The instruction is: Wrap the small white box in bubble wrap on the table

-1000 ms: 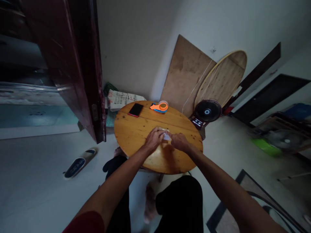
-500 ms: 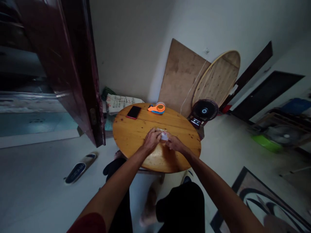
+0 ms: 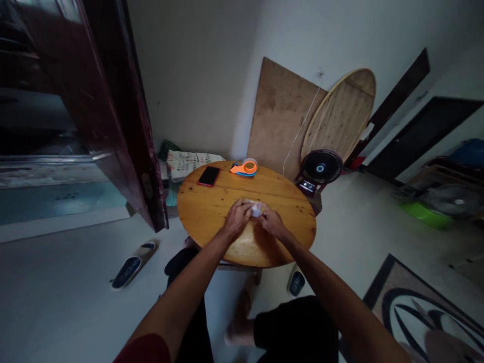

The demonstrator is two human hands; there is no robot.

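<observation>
Between my two hands, over the middle of the round wooden table, is a small whitish flat piece with pink and violet marks; its kind cannot be made out. My left hand grips its left side with bent fingers. On its right side, my right hand pinches the edge with curled fingers. Farther back on the tabletop lies an orange and blue tape dispenser with a clear roll. Left of it rests a phone with a red edge and a dark screen.
A fan stands just beyond the table's right edge. Behind it, a brown board and a round wooden top lean on the wall. A dark red door stands at the left. One slipper lies on the floor.
My right fingers have shifted slightly on the whitish piece, and more of its surface shows. The camera view has tilted a little. Tape dispenser and phone stay put.
</observation>
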